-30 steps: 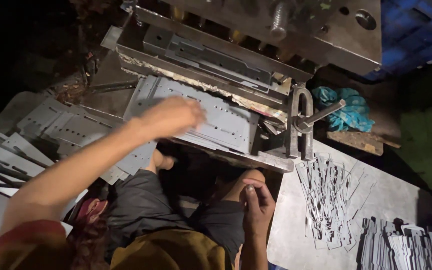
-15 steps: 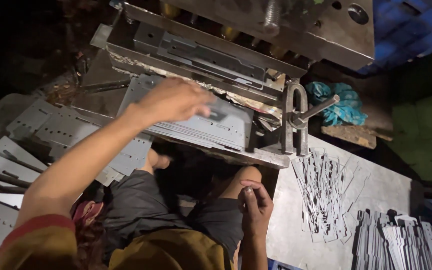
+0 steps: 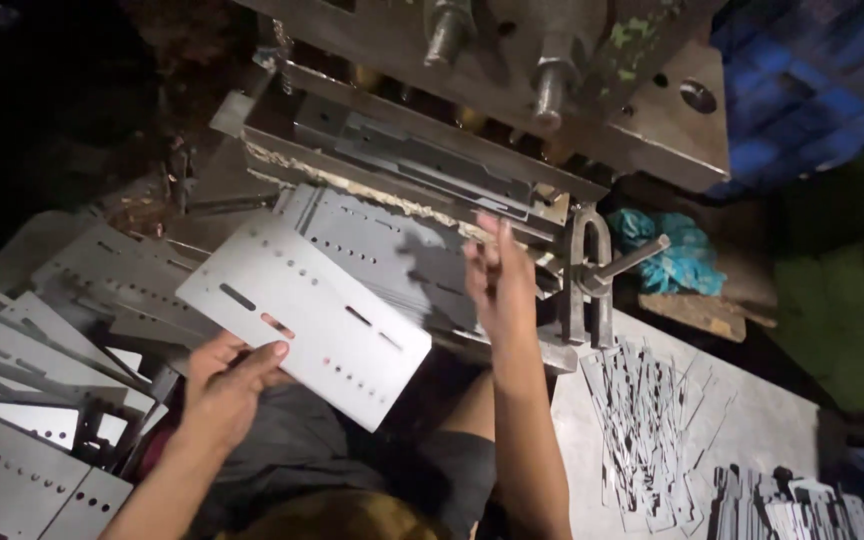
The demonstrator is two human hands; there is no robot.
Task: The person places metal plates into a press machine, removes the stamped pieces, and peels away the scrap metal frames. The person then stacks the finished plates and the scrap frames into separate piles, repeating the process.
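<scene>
While your left hand (image 3: pixel 227 385) pinches one punched plate (image 3: pixel 302 318) clear of the press die (image 3: pixel 402 190), your right hand (image 3: pixel 500 280) rests flat, fingers spread, on the plate in the die (image 3: pixel 392 250), with a stack of plates (image 3: pixel 42 340) beside you.

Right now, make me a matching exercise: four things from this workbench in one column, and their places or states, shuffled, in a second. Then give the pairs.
Things:
1. flat grey punched metal plate
2. crumpled teal cloth
3. heap of thin metal offcut slivers
4. right hand

Places or states:
A. spread on the steel sheet at lower right
B. held by the left hand
C. raised open at the press die, holding nothing
D. lying behind the upright metal clamp

Pairs: 1-B, 2-D, 3-A, 4-C
</scene>
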